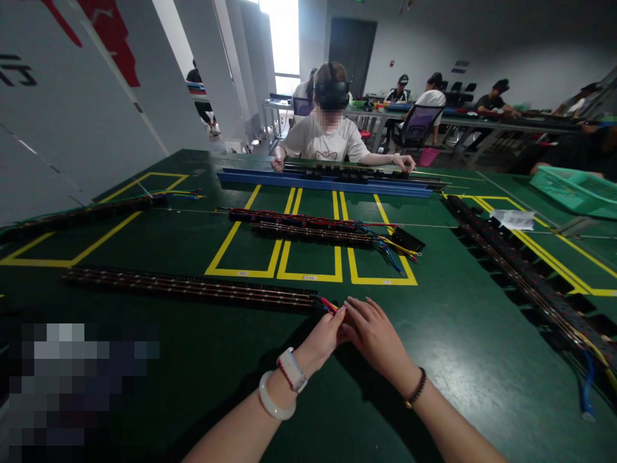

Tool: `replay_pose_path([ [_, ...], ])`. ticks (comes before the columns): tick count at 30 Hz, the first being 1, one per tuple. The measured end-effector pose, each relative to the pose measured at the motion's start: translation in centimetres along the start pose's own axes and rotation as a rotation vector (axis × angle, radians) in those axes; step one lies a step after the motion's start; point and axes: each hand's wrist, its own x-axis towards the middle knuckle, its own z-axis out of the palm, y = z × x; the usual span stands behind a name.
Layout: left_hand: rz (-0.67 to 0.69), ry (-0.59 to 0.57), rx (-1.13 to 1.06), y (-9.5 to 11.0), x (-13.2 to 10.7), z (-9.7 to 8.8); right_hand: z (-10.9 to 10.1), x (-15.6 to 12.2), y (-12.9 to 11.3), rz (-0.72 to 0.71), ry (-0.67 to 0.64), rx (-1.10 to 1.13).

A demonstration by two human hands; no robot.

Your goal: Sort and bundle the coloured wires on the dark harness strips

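Observation:
A long black strip with copper-coloured bars point(193, 287) lies across the near part of the green table, and several coloured wires point(329, 304) come out of its right end. My left hand point(322, 337) is closed, thumb and fingers pinched on these wires. Close against it, my right hand point(373, 331) has its fingers bent over the same bundle, touching the left fingertips. The wire ends are hidden under both hands. Red and yellow show on the wires just left of the fingers.
Further back lie a shorter wired strip point(308, 225) and a blue rail point(328, 182). Another long strip point(525, 276) runs along the right, near a green basket point(578, 191). One more strip point(81, 215) lies at left. A person point(331, 128) sits opposite, hands on the black parts.

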Motion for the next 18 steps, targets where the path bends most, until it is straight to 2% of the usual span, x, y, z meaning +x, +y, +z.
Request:
replay_pose_path([
  [5,0.003,-0.069,-0.008,0.0,0.0,0.0,-0.5,-1.0,0.6,0.032,0.030,0.030],
  [12,0.012,0.092,0.144,-0.9,0.3,-0.1,0.0,-1.3,-0.9,0.010,0.000,-0.129],
  [15,0.022,0.081,0.162,-1.1,0.3,-0.1,-0.6,-1.0,-1.2,0.055,-0.063,-0.119],
  [18,0.040,0.064,0.177,-0.9,0.1,0.0,-1.3,-0.9,-1.1,0.147,-0.114,-0.019],
])
